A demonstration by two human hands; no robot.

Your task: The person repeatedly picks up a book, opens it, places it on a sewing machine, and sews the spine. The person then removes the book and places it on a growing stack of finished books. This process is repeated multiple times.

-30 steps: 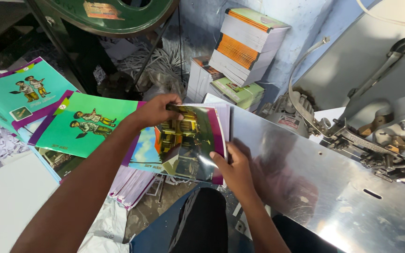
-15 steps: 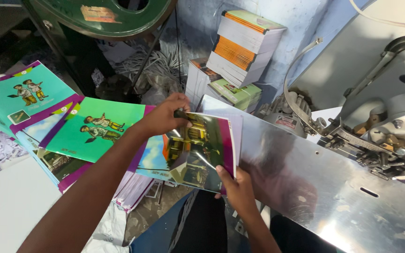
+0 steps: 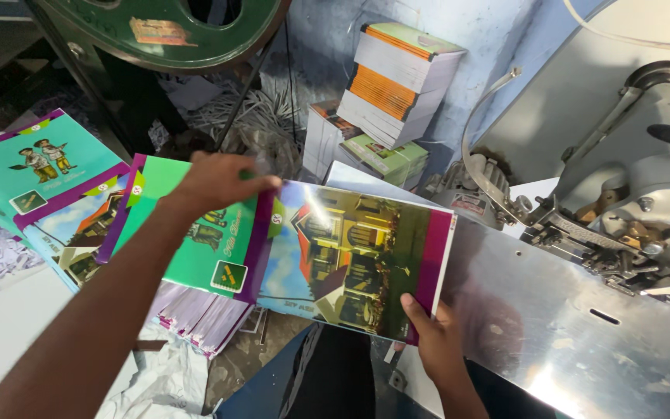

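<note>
My right hand (image 3: 433, 335) grips the near right corner of an opened booklet cover (image 3: 354, 256), glossy, with a house picture and a purple edge. The cover lies tilted across the left edge of a shiny metal machine table (image 3: 552, 334). My left hand (image 3: 222, 180) rests with fingers curled on the cover's upper left edge, over a green booklet (image 3: 203, 248) with cartoon figures. That green booklet tops a fanned pile (image 3: 195, 310) of similar ones.
More teal and purple booklets (image 3: 36, 167) lie fanned at far left over shredded paper. Stacks of bound books (image 3: 393, 85) stand against the blue wall. A stitching machine head (image 3: 622, 217) sits at right. A green wheel (image 3: 172, 31) hangs above.
The booklet cover has been opened flat and slid right onto the metal table. My right hand shifted to its lower right corner; my left hand moved up and left.
</note>
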